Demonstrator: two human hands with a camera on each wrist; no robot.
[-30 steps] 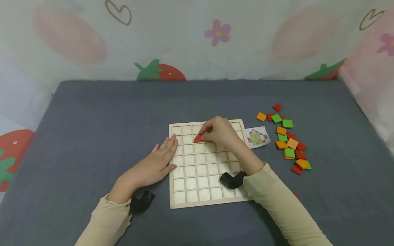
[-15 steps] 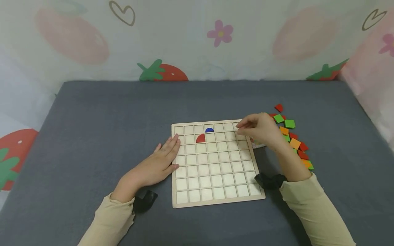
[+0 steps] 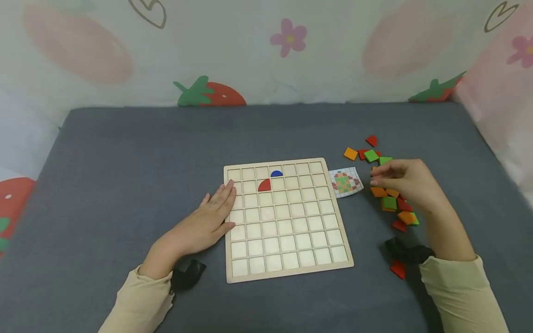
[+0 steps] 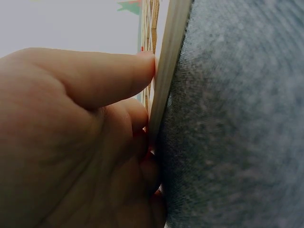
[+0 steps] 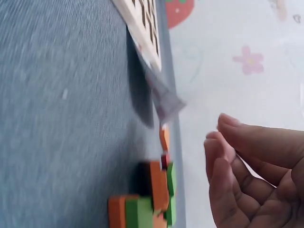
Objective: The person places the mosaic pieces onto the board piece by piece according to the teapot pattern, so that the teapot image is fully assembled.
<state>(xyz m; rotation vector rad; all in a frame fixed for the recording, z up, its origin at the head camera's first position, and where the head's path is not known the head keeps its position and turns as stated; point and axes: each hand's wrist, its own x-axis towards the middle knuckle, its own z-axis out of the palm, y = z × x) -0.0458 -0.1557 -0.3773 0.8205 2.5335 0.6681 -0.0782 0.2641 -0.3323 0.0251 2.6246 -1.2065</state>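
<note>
My left hand lies with extended fingers on the left edge of the wooden grid board; in the left wrist view the thumb touches the board's side. On the board, a red quarter-circle piece sits in the second row and a blue half-circle piece in the top row. My right hand hovers above the loose red, green and orange pieces right of the board. In the right wrist view that hand has bent, relaxed fingers, thumb apart from them, holding nothing.
A small printed pattern card lies against the board's right edge, its corner lifted in the right wrist view. One red piece lies apart, nearer the front. Grey cloth covers the table, and a patterned curtain hangs behind.
My right hand has let go of the red quarter-circle on the board and moved right, over the loose pieces. The blue piece and the card have come into full view. My left hand stays on the board's edge.
</note>
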